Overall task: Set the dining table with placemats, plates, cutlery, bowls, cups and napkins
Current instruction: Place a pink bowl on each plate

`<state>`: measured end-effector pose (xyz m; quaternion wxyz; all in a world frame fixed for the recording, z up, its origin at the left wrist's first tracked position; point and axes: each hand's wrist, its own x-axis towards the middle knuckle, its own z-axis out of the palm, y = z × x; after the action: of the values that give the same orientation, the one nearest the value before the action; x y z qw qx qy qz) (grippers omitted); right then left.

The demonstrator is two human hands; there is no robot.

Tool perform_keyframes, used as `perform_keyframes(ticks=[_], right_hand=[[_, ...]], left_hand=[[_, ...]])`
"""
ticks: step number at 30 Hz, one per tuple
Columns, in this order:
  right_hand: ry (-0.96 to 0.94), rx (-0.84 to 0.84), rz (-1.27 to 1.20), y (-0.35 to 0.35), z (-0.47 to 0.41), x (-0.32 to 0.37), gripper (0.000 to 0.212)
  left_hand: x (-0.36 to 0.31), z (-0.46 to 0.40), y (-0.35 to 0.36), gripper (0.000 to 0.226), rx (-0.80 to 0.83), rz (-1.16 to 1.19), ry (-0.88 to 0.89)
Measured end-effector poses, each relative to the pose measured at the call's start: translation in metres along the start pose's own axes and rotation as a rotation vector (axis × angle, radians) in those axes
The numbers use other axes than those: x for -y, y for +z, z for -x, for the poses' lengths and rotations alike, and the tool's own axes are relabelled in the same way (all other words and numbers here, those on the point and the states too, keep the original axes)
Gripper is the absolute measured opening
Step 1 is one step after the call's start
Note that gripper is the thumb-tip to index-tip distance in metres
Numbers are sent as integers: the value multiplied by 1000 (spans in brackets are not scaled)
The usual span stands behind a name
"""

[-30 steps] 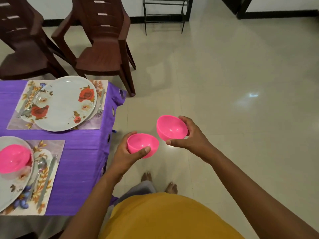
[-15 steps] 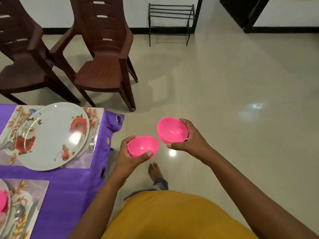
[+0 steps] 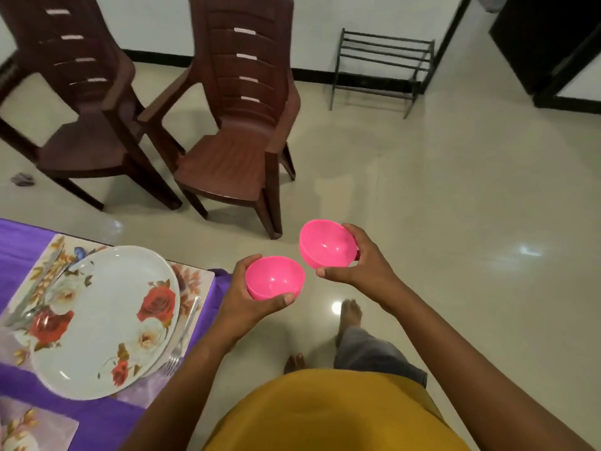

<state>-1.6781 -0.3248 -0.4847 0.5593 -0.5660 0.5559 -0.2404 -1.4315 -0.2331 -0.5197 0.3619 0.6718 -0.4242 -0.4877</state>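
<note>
Both hands are busy: left hand [image 3: 250, 297] cups one pink bowl [image 3: 274, 277] from below, thumb hooked over its near wall, and right hand [image 3: 364, 262] wraps the other pink bowl [image 3: 327, 244] from the side. Both bowls hang over the floor, just off the surface's [image 3: 19, 232] right edge, beside the floral plate [image 3: 97, 323]. They look like light, stiff, smooth plastic, so gripping at the rim seems safest.

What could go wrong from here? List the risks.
1. Each hand, left and right, holds a pink bowl over bare floor; a slip likely drops one.
2. Setting a bowl on the plate could nudge the fork lying near the table edge.
</note>
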Motion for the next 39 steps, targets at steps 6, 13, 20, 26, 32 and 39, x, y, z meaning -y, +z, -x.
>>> perform_keyframes(ticks=[6, 13, 20, 26, 32, 39], right_hand=[[-71, 207, 66, -15, -120, 32, 90], [-147, 518, 186, -18, -230, 82, 87], [-204, 815, 256, 49, -292, 132, 80], [-307, 1044, 351, 132, -304, 162, 79], [-376, 1168, 444, 213, -299, 173, 86], [-481, 1346, 508, 309, -281, 196, 86]], left_hand=[[-19, -60, 6, 107, -204, 119, -89], [-49, -98, 12, 120, -455, 164, -178], [-46, -100, 1, 113, -742, 267, -277], [-25, -91, -32, 106, -971, 352, -328], [-8, -73, -66, 98, -1115, 405, -378], [21, -50, -93, 111, -1314, 431, -471]])
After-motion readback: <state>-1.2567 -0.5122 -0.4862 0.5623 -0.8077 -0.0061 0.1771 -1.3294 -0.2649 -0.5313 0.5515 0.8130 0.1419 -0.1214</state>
